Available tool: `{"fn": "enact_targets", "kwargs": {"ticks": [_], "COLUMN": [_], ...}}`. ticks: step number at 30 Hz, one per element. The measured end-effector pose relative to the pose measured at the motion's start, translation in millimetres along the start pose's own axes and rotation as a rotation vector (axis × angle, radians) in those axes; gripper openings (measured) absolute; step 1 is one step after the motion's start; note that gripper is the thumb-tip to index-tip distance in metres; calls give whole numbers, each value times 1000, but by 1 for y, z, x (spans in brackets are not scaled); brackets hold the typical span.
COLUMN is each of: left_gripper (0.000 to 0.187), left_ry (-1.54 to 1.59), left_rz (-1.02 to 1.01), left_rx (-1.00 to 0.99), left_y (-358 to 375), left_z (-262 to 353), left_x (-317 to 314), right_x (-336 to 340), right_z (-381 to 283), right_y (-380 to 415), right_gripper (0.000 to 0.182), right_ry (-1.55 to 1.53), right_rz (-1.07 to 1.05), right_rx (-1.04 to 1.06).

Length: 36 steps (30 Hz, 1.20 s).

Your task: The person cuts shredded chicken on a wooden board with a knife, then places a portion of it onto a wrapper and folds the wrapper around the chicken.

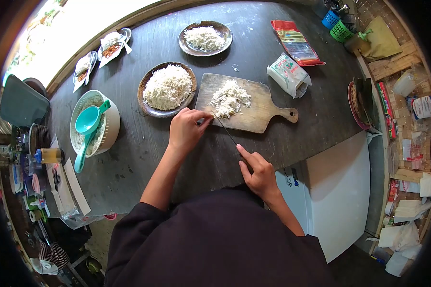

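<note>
My right hand (258, 173) is closed around the handle of a thin dark knife (228, 133), whose blade slants up and left to the front left edge of a wooden cutting board (259, 123). At that edge, by the knife tip, my left hand (186, 128) has its fingers pinched together. What lies between them is too small to make out. A loose pile of pale, thin shreds (230, 98) lies on the board, just beyond the blade. Left of the board stands a brown plate (141, 101) heaped with similar white shreds (167, 87).
Behind is another plate (182, 43) of shreds. To the right lie a red packet (298, 43) and a white-green pack (289, 74). On the left stand a white tub (113, 129) with a teal ladle (88, 123) and two small food servings (111, 49). A white box-like surface (340, 182) adjoins the table.
</note>
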<state>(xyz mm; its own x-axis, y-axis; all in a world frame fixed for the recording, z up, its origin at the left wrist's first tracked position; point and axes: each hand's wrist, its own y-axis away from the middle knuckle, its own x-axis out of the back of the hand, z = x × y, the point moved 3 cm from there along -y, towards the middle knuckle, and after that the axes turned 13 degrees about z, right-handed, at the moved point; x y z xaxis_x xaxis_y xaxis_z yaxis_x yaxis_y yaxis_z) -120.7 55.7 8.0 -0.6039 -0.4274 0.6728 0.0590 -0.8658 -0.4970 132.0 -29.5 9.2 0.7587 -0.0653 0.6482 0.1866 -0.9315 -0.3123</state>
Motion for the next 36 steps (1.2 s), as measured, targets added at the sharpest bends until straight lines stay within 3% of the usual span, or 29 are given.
{"fn": "enact_targets", "kwargs": {"ticks": [26, 36], "left_gripper": [7, 7], "left_ry": [-24, -85], "left_rz": [45, 68], "left_rx": [-35, -12], "left_y": [9, 6], "left_z": [4, 10], "left_x": [-5, 0], "right_x": [-5, 5], "right_z": [-10, -8], "right_y": [-19, -12], "right_gripper": [51, 52], "right_ry": [139, 82], "right_rz": [-129, -70], "right_rx": [-9, -4]}}
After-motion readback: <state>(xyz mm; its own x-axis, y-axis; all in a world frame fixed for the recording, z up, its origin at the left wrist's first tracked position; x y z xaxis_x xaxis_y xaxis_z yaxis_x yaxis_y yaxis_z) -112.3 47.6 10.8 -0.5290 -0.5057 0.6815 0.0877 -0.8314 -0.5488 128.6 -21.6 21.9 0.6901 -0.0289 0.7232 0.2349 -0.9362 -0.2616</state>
